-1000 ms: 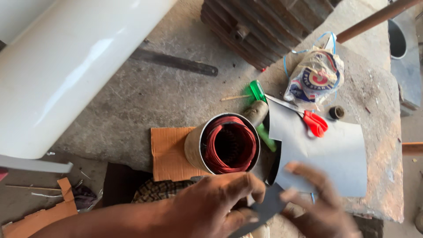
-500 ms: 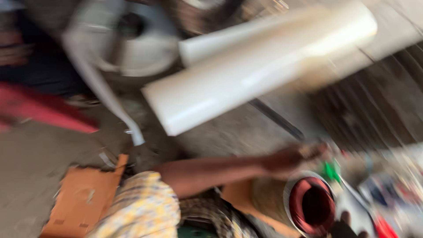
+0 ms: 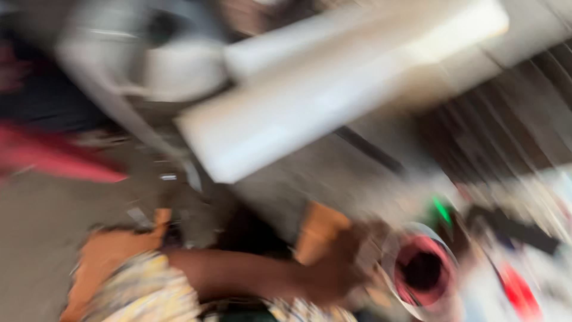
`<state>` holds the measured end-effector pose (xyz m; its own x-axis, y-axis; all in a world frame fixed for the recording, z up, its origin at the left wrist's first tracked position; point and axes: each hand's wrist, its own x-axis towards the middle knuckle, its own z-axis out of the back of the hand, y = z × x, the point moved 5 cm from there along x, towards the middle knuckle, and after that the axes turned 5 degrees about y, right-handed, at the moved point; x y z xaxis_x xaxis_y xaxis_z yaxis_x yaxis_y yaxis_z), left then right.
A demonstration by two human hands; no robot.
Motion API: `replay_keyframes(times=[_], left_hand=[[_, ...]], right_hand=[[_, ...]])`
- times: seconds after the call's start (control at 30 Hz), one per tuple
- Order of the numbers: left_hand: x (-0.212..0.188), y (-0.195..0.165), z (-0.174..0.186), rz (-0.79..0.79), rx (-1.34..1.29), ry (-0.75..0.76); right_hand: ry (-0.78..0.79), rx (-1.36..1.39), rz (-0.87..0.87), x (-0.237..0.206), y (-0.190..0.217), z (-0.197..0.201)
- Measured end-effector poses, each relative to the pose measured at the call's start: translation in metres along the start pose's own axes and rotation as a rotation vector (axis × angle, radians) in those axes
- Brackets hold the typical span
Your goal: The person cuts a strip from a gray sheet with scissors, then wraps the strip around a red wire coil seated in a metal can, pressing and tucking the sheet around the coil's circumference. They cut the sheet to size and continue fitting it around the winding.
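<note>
Left hand (image 3: 336,268) resting against metal cylinder with red winding (image 3: 422,271), sitting on grey bench (image 3: 333,179); grip state blurred, cannot tell. Right hand out of view. White roll (image 3: 333,95) lying beyond. Work appearing unfinished.

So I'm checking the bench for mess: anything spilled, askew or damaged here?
Too blurred to judge. The left hand is at the round metal housing with its reddish winding; nothing visibly spilled. The big white roll lies slantwise across the view.

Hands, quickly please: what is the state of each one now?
Left hand: beside the round metal housing; grip too blurred to tell.
Right hand: not in view.
</note>
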<state>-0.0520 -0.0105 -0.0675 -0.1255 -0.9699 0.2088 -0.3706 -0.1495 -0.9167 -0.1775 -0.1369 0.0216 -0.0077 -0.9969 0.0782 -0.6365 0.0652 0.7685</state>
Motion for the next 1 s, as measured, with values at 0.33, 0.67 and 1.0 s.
replay_keyframes(times=[0.33,0.67,1.0], left_hand=[[0.096,-0.078,0.015,-0.21,0.386,0.086],[0.085,-0.049,-0.014,-0.105,0.112,0.238],[0.066,-0.059,-0.008,-0.304,0.432,0.136]], right_hand=[[0.026,-0.319,0.207,-0.012,0.055,0.098],[-0.139,-0.339,0.126,-0.047,0.025,0.059],[0.025,-0.525,0.194,-0.018,0.07,0.091]])
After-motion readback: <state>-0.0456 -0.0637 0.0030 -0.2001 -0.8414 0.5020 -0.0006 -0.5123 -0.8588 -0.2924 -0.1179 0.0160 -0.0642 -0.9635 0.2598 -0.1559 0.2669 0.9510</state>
